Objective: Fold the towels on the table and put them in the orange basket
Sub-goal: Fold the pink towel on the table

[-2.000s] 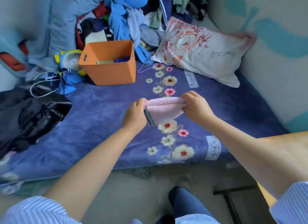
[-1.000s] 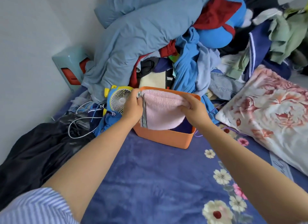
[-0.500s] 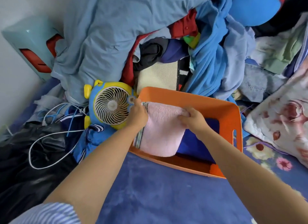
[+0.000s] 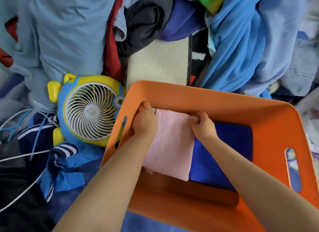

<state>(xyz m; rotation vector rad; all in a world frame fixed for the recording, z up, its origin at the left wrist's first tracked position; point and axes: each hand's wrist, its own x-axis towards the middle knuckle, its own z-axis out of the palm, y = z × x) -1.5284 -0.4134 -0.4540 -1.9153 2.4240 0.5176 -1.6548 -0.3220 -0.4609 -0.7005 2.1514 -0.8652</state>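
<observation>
Head view, left to right. Fan: blue and yellow, just left of the left hand, outside the basket. Left hand: inside the basket, fingers curled on the pink towel's far left corner. Pink towel: folded, between both hands, in the basket. Right hand: pinching the towel's far right corner. Blue towel: under and right of the right hand.

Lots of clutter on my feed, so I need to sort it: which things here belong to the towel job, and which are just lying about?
Job:
pink towel, folded, held by left hand and right hand
orange basket
blue towel, already inside

Lying about:
fan
clothes pile
white cable
</observation>
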